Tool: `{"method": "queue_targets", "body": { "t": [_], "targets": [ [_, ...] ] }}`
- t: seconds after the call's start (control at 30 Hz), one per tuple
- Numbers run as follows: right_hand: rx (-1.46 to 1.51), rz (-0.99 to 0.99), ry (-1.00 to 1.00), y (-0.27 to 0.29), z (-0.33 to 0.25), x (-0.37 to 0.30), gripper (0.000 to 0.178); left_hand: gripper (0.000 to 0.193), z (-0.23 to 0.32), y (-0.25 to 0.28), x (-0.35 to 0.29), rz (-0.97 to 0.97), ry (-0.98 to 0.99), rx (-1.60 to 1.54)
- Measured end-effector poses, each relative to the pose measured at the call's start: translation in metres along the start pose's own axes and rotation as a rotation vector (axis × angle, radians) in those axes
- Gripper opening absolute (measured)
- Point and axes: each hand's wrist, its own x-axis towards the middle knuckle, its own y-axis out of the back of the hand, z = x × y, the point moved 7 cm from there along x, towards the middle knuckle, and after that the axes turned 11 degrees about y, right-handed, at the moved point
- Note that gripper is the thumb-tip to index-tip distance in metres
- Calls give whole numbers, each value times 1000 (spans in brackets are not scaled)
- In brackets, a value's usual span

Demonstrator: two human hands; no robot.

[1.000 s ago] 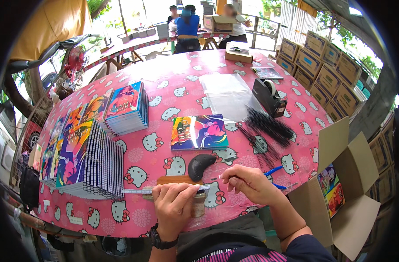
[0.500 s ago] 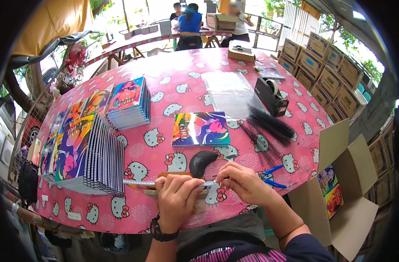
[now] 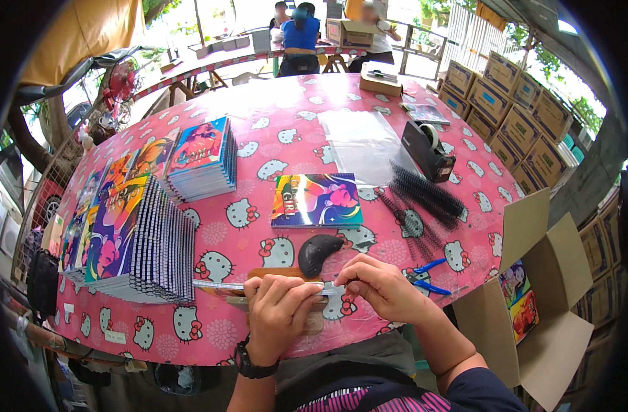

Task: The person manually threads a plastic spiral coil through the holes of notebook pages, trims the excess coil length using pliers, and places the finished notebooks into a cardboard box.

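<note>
My left hand (image 3: 281, 312), with a black watch at the wrist, is closed over a notebook (image 3: 218, 285) seen edge-on, its bound edge facing up. At the notebook's right end, the fingers of my right hand (image 3: 379, 290) are pinched together; what they hold is too small to make out. Just beyond lie a wooden piece (image 3: 272, 273) and a dark curved object (image 3: 318, 254). Blue-handled pliers (image 3: 430, 278) rest to the right of my right hand. Farther off, a colourful spiral notebook (image 3: 317, 200) lies flat.
Stacks of spiral notebooks (image 3: 121, 233) fill the table's left side. Black spiral coils (image 3: 427, 199), a tape dispenser (image 3: 424, 151) and clear plastic sleeves (image 3: 362, 144) lie at right. An open carton (image 3: 485, 329) stands beside the table. People sit at a far table.
My right hand has shifted very slightly left along the notebook's end. My left hand keeps its hold. At the far table a person has moved a little.
</note>
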Motion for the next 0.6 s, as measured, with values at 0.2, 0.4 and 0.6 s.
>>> {"method": "queue_targets", "body": {
  "t": [0.2, 0.4, 0.6],
  "targets": [
    [80, 48, -41, -4, 9, -6, 13, 16, 3, 5, 0, 2, 31, -22],
    [130, 170, -96, 1, 20, -12, 24, 20, -2, -1, 1, -21, 50, -32],
    [122, 204, -110, 4, 20, -10, 30, 17, -2, 1, 1, 2, 56, -38]
  ]
}}
